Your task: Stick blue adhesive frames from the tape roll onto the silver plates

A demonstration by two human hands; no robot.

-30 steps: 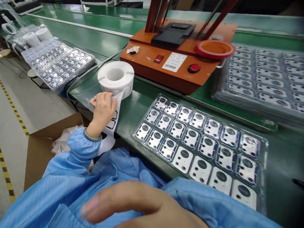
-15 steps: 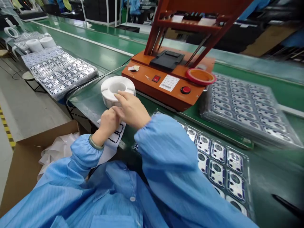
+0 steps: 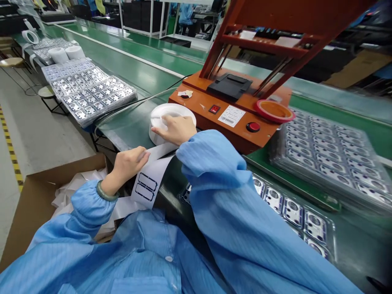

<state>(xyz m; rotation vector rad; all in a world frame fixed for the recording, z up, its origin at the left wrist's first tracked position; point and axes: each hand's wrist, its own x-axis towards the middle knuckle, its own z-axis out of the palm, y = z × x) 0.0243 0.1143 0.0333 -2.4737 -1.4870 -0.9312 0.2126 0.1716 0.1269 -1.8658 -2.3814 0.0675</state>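
Observation:
A white roll of adhesive label strip (image 3: 155, 130) stands on the green bench in front of the orange machine. My right hand (image 3: 177, 128) grips its near side, with fingers over the top rim by the core hole. Pinched in my left hand (image 3: 128, 164) is a white liner strip (image 3: 159, 151) that runs taut toward the roll. Below it hangs a length of white liner (image 3: 145, 184) bearing black rectangular frame-shaped adhesive pieces. Part of the roll is hidden behind my right hand.
An orange press (image 3: 196, 107) with a raised top carries a red tape ring (image 3: 275, 111). Clear trays of metal plates lie at right (image 3: 330, 147), by my right sleeve (image 3: 294, 212) and far left (image 3: 98, 98). A cardboard box (image 3: 33, 212) with crumpled liner stands at lower left.
My hands have parted: the left has moved down and left, drawing out the liner strip, while the right stays at the roll. The view has shifted slightly, moving the scene rightward.

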